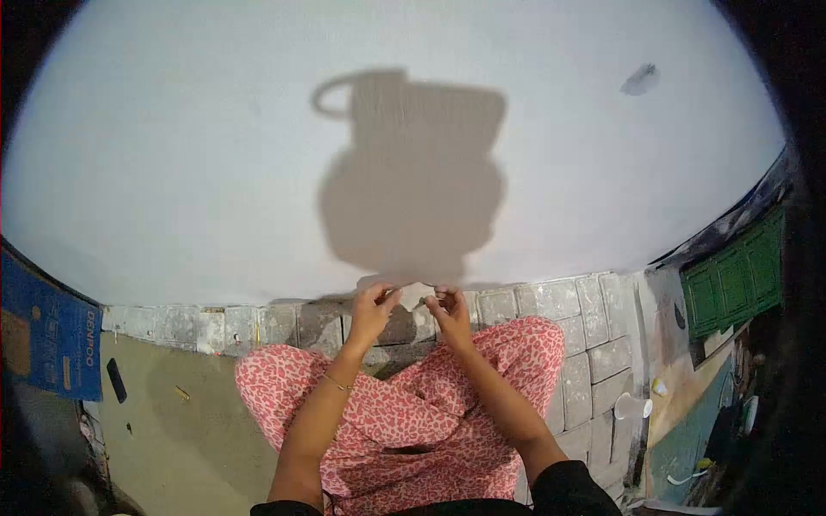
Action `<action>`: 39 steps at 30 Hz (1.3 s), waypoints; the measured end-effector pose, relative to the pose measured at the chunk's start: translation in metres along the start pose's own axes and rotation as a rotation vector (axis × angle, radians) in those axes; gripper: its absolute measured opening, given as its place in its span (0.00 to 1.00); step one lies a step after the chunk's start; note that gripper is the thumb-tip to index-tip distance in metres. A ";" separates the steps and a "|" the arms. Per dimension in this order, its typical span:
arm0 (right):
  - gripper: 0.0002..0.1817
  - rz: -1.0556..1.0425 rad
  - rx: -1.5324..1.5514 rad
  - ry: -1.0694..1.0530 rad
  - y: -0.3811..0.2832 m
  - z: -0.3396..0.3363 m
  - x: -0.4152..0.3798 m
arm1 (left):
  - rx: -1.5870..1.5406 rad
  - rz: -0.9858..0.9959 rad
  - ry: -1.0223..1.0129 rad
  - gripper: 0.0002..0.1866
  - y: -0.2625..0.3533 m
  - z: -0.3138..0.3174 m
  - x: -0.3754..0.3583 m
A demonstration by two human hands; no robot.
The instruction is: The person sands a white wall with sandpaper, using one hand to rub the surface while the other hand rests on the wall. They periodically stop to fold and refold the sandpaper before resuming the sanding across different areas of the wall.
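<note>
My left hand (371, 315) is raised in front of my lap, close to the foot of the white wall, its thumb and fingers pinched together. A short gap to the right, my right hand (451, 315) is also closed in a pinch, turned toward the left one. Between the two sets of fingertips runs a thin dark line, too fine to make out as a held thing. Both forearms rest over patterned pink trousers (404, 404) on my crossed legs.
The white wall (215, 155) rises ahead, bearing my shadow and a grey smudge (640, 79). Pale paving blocks (602, 361) line its foot. At left are a blue printed cardboard box (52, 327) and a black phone-like object (116, 381); at right, a green panel (736, 271) and white cup (632, 407).
</note>
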State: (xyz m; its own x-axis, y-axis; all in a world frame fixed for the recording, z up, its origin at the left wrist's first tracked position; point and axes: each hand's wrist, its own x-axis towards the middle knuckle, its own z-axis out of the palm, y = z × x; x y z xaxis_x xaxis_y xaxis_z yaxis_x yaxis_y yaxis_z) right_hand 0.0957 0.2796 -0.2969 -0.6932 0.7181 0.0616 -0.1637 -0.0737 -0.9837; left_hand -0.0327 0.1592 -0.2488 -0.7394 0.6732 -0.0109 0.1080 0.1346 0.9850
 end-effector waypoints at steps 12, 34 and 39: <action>0.06 -0.002 0.096 0.027 -0.003 -0.001 0.000 | 0.042 0.059 -0.068 0.11 0.005 0.003 -0.002; 0.11 0.103 -0.006 -0.080 -0.017 0.000 -0.003 | 0.237 0.058 0.023 0.28 0.001 -0.001 0.002; 0.07 0.055 0.033 -0.097 -0.009 -0.001 -0.002 | 0.173 0.025 0.050 0.27 0.006 0.002 0.000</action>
State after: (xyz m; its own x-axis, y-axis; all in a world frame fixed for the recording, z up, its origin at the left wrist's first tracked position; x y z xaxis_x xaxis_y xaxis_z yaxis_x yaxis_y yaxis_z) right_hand 0.0988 0.2797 -0.2880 -0.7664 0.6419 0.0253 -0.1453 -0.1349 -0.9802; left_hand -0.0305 0.1618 -0.2429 -0.7669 0.6413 0.0259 0.2363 0.2447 0.9404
